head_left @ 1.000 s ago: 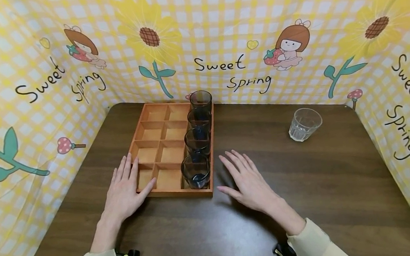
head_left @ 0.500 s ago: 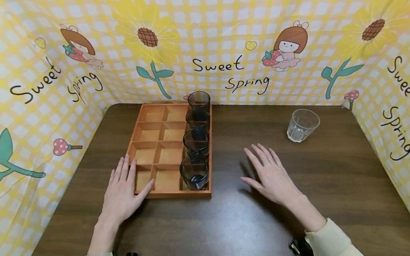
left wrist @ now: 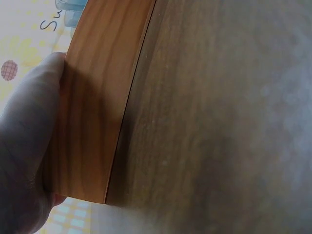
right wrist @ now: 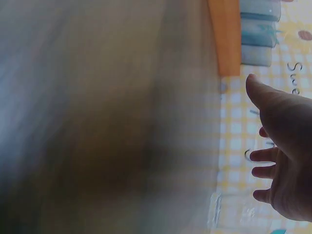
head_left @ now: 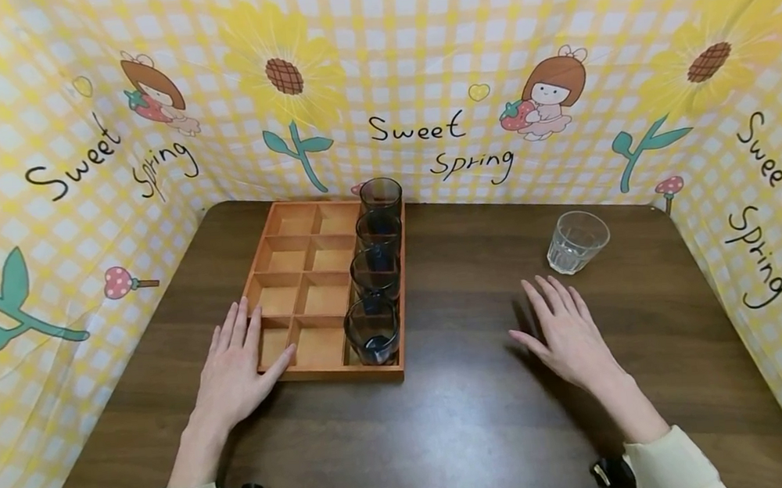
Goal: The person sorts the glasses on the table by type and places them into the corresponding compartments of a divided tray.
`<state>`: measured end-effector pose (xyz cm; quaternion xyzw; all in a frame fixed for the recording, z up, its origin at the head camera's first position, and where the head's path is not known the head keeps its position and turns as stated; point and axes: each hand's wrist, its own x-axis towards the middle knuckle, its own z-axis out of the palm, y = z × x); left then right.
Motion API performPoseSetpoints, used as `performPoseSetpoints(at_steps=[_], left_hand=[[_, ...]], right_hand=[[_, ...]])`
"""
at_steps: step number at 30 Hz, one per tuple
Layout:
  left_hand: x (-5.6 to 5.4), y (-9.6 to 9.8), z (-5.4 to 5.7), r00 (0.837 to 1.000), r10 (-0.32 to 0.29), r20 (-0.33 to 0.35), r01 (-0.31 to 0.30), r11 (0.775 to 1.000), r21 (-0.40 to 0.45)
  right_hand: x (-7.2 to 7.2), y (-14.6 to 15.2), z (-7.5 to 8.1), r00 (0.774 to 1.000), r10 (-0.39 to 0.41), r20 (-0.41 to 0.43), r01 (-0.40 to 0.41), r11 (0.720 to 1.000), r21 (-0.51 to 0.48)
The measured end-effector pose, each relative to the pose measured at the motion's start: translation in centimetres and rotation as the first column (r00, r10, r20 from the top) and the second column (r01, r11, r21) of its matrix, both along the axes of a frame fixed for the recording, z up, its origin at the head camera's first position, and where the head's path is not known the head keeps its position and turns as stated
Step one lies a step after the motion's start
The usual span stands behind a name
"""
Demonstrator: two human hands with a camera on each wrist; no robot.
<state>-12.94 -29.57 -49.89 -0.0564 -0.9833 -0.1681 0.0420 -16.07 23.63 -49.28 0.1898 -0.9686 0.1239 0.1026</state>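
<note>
My left hand (head_left: 230, 373) rests on the near left corner of a wooden compartment tray (head_left: 347, 374), its thumb over the front edge and its fingers along the left side. In the left wrist view the thumb (left wrist: 36, 92) lies against the top of the tray's wooden side (left wrist: 92, 112). Dark tinted glasses (head_left: 373, 332) fill the tray's right column, one per compartment. My right hand (head_left: 573, 336), fingers spread and holding nothing, hovers over the table just short of a clear faceted glass (head_left: 577, 242). The right wrist view has that clear glass (right wrist: 239, 212) low, beyond the fingertips.
The tray's left and middle columns show bare compartment floors (head_left: 323, 294). A dark wooden table (head_left: 410, 446) lies under everything. Yellow checked cloth (head_left: 416, 61) with printed flowers stands as a wall behind the table and on both sides.
My right hand has moved right, from beside the tray's right edge to near the clear glass. My left hand stays on the tray, and the glasses have not moved.
</note>
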Motion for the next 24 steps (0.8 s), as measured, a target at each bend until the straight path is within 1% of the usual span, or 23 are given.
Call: performPoseSetpoints(at_steps=[8, 14, 19, 24], left_hand=[[0.0, 0.1, 0.1, 1.000, 0.001, 0.012, -0.001, 1.000, 0.008], [0.0, 0.1, 0.2, 1.000, -0.001, 0.009, 0.001, 1.000, 0.003], [0.0, 0.1, 0.0, 1.000, 0.001, 0.006, -0.001, 1.000, -0.007], [0.1, 0.0, 0.0, 1.000, -0.002, -0.008, 0.002, 1.000, -0.011]], right_hand=[[0.2, 3.6, -0.1, 0.997, -0.081, -0.001, 0.081, 0.997, -0.009], [0.1, 5.7, -0.1, 0.989, -0.137, 0.049, 0.137, 0.991, -0.002], [-0.5, 7.3, -0.4, 0.982, -0.161, 0.095, 0.164, 0.986, -0.026], [-1.5, 8.8, -0.4, 0.973, -0.173, 0.154, 0.184, 0.981, -0.064]])
